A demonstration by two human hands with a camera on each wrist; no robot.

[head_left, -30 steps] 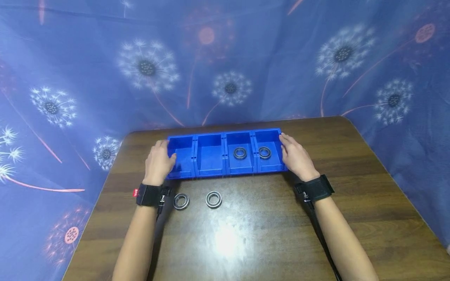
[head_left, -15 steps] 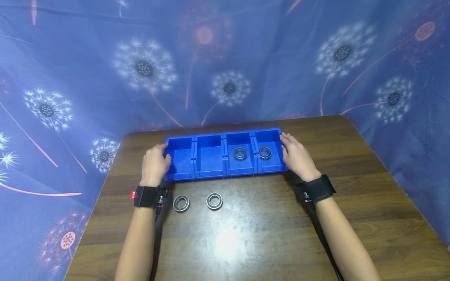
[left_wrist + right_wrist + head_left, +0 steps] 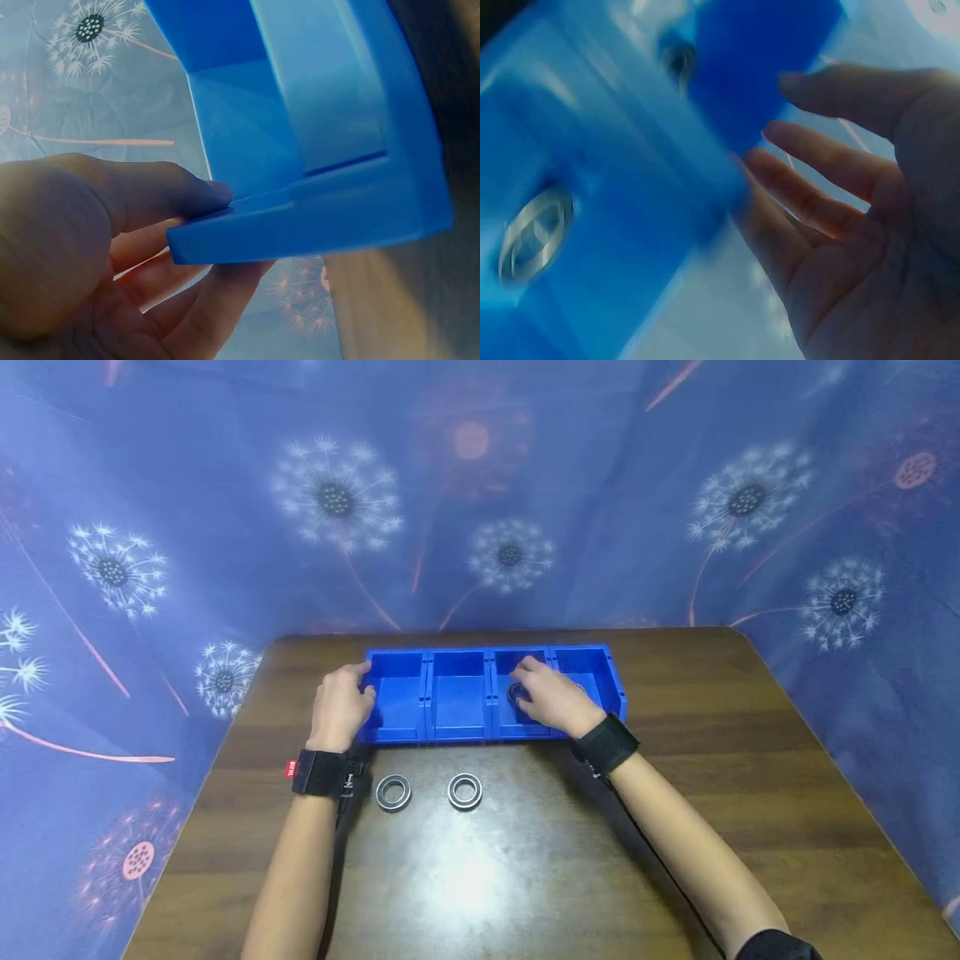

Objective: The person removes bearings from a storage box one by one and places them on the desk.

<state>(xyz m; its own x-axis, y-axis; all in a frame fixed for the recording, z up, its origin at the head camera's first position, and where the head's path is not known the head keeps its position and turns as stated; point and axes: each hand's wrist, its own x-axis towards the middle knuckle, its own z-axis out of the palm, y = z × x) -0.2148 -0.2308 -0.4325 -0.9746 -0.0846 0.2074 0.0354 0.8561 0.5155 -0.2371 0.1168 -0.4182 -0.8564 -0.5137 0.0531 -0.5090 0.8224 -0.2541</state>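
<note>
A row of joined blue plastic bins (image 3: 459, 734) stands on the table. My left hand (image 3: 339, 706) grips its left end wall, the thumb (image 3: 191, 193) over the rim and the fingers below in the left wrist view. My right hand (image 3: 553, 695) is above the third bin from the left, fingers spread and holding nothing. Beneath it, a ball bearing (image 3: 513, 696) is partly hidden. The rightmost bin also holds a bearing, mostly covered by that hand. Two bearings show blurred in the right wrist view, one bearing (image 3: 511, 255) nearer the camera.
In front of the bins, a bearing (image 3: 393, 808) lies flat on the wooden table (image 3: 750, 777), with a second bearing (image 3: 465, 807) to its right. A blue dandelion-print cloth (image 3: 600, 527) hangs behind the table. Cables run from both wristbands.
My right hand has left the right end wall and moved left to above the third bin. The left hand stays at the left end. The view has shifted slightly.
</note>
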